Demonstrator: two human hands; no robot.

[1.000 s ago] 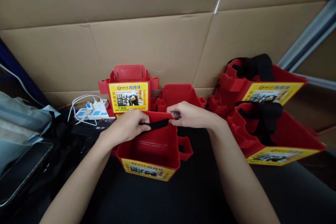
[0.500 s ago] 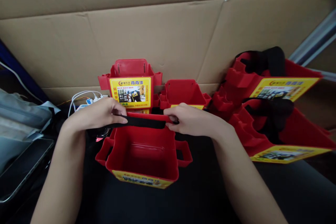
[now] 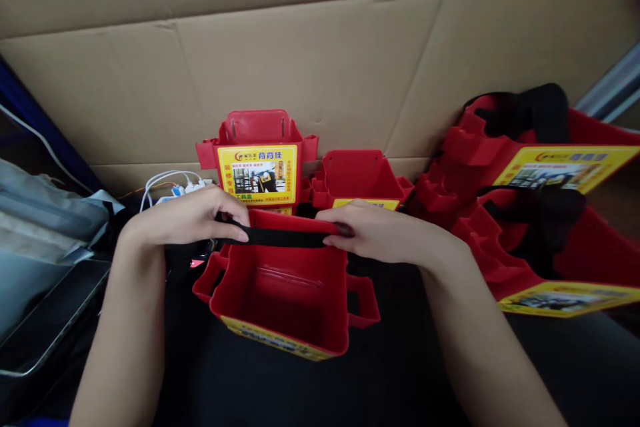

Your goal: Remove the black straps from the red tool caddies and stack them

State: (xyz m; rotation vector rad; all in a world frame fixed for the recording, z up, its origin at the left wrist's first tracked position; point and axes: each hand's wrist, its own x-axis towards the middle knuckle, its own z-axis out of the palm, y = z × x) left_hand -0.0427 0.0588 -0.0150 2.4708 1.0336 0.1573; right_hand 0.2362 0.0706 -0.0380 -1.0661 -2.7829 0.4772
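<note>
A red plastic tool box [image 3: 285, 300] with a yellow label rests on my lap, its open top facing me. A black strap [image 3: 285, 237] is stretched flat across the box's far rim. My left hand [image 3: 187, 217] pinches the strap's left end, thumb on top. My right hand [image 3: 375, 230] grips the strap's right end at the box's far right corner. The box's side handles stick out on both sides.
Two more red boxes [image 3: 257, 147] [image 3: 357, 177] stand against the cardboard wall [image 3: 320, 67]. A pile of red boxes with black straps [image 3: 530, 200] lies at the right. A white power strip [image 3: 173, 187] and a grey bag [image 3: 40, 227] are at the left.
My left hand has pulled the strap out leftward, so it now lies longer and taut across the box's rim. The box has turned slightly and the view has shifted.
</note>
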